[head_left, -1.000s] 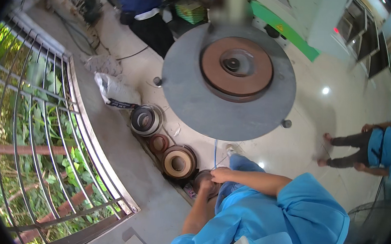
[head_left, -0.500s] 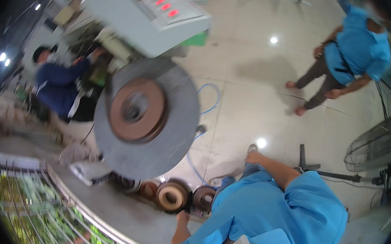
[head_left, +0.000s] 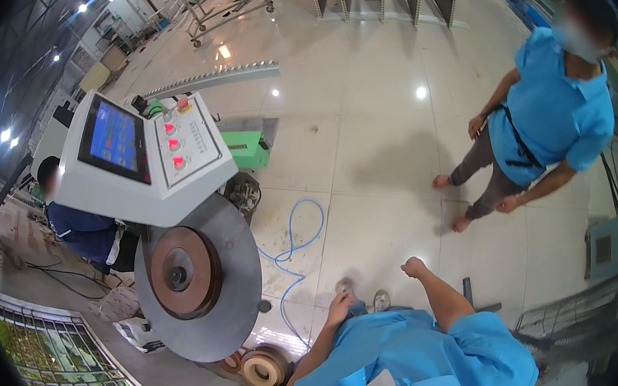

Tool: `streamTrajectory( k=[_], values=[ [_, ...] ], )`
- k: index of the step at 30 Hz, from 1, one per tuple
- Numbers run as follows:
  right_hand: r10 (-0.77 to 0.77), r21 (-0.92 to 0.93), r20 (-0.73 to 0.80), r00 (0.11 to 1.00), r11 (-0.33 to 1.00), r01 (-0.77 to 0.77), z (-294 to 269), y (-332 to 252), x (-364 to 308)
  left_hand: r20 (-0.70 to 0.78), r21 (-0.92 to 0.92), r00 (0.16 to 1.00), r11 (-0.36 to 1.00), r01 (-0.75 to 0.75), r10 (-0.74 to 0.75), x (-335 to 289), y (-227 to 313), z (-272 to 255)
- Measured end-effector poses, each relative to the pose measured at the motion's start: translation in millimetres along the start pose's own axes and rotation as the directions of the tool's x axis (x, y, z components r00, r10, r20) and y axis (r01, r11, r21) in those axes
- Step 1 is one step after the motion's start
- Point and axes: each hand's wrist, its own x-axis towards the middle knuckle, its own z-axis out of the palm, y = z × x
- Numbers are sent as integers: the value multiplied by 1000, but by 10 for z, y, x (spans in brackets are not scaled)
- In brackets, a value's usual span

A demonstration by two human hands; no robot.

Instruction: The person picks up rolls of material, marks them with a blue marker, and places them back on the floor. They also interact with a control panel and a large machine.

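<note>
Brown roll lies on a grey disc, left of the fingers of the left hand, well apart. These fingers' state one cannot tell; the right hand is curled closed.

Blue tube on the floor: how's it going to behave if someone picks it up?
Blue tube is probably flexible, since it lies in a loose loop and bends. Likely light, being so thin. It may keep some curl rather than drop limp, as the bends look rounded. Could slide easily when pulled: the tiled floor looks smooth and shiny.
</note>
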Motion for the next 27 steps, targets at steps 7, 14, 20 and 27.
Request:
streamTrajectory(
  k=[7,14,20,27],
  values=[
    [-95,241,-132,987,962,125,-1134,-379,1010,62,394,998,919,-3,-23,1377,852,27],
    [163,597,-16,986,793,-122,-1684,94,1547,57,684,993,721,-111,100,3029,2067,-260],
    [222,598,13,975,779,-185,-2490,435,2055,65,627,905,688,-364,420,3971,3588,151],
    [-118,-302,242,963,934,190,-3758,-201,3707,-368,346,882,924,-164,294,3763,3968,957]
  ],
)
